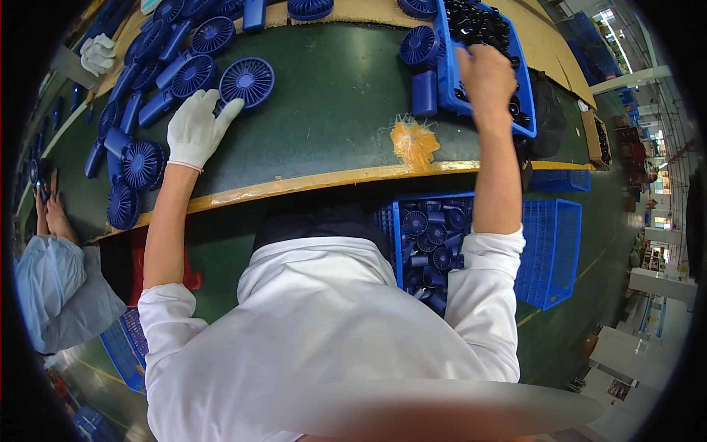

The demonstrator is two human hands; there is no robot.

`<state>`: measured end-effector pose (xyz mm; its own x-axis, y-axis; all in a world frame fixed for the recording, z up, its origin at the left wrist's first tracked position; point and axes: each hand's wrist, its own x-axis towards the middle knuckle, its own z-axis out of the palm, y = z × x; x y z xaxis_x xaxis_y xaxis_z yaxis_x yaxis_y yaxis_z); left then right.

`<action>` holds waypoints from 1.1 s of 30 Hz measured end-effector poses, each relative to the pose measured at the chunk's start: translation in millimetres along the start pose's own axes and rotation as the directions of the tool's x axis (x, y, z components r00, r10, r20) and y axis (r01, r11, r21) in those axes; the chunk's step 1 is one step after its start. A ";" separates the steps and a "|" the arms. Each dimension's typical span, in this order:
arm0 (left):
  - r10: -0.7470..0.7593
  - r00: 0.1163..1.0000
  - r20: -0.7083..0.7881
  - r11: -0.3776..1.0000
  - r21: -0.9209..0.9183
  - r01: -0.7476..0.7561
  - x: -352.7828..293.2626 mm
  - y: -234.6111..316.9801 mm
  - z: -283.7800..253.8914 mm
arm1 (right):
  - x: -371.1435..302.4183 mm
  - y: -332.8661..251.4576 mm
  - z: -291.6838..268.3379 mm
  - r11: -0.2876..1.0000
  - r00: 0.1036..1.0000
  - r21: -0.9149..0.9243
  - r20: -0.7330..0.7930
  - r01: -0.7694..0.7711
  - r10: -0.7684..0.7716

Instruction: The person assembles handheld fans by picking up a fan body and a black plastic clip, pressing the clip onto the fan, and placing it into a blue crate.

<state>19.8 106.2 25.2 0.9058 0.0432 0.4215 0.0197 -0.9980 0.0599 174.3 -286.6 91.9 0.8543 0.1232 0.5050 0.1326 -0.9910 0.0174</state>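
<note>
My left hand [196, 131], in a white knitted glove, is at the edge of a blue handheld fan [247, 82] on the green worktable. Its fingers and thumb curl round the fan's near end, and the palm hides the handle. My bare right hand [487, 79] is over a blue plastic crate [446, 81] holding many small black parts [479, 26]. Those fingers are curled closed, and whatever they hold is hidden. Beside the crate's left wall lies another blue fan [420, 48], its handle pointing toward me.
Several blue fans [142, 163] crowd the table's left side. An orange plastic wad [414, 144] lies near the yellow front edge. Below stands a crate full of fans [436, 234], beside another blue crate [549, 254]. At far left a person [55, 283] works.
</note>
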 end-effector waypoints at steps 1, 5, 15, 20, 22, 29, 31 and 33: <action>0.032 0.998 -0.052 0.999 -0.032 -0.033 -0.8 2.3 -3.1 | 6.5 22.3 4.7 0.999 0.999 0.007 0.001 -0.034 0.034; 0.173 0.982 -0.070 0.984 -0.030 -0.176 0.0 29.4 -15.3 | 16.6 80.9 28.7 0.991 0.974 -0.124 0.211 -0.054 0.079; 0.057 0.994 0.093 0.990 -0.137 -0.044 -16.1 45.5 -14.5 | 27.1 133.9 56.8 0.298 0.854 0.805 0.441 -0.512 0.276; 0.091 0.991 0.095 0.989 -0.122 -0.079 -11.0 41.9 -12.3 | 8.6 90.9 29.0 0.008 0.885 0.942 0.312 -0.335 0.346; 0.040 0.994 0.100 0.987 -0.161 -0.024 -8.7 42.4 -16.6 | 0.2 71.6 25.9 0.083 0.894 0.950 0.250 -0.301 0.371; -0.399 0.853 0.335 0.144 -0.896 0.419 -24.7 47.1 -2.5 | -54.8 -46.9 -1.0 -0.093 0.943 0.958 0.283 -0.270 0.174; -0.351 0.801 0.485 -0.346 -0.862 0.370 -24.9 62.4 -2.5 | -88.4 -94.8 -14.2 -0.114 0.942 0.949 0.309 -0.296 0.132; -0.283 0.875 0.393 -0.213 -0.915 0.342 -28.9 72.7 -8.8 | -114.3 -130.6 -19.3 -0.260 0.943 0.913 0.333 -0.315 0.026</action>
<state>-8.6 32.7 25.4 0.9532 0.3025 -0.0035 -0.0821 0.2698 0.9594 49.6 -172.3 48.6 0.9759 0.1082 0.1895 0.1552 0.2665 -0.9513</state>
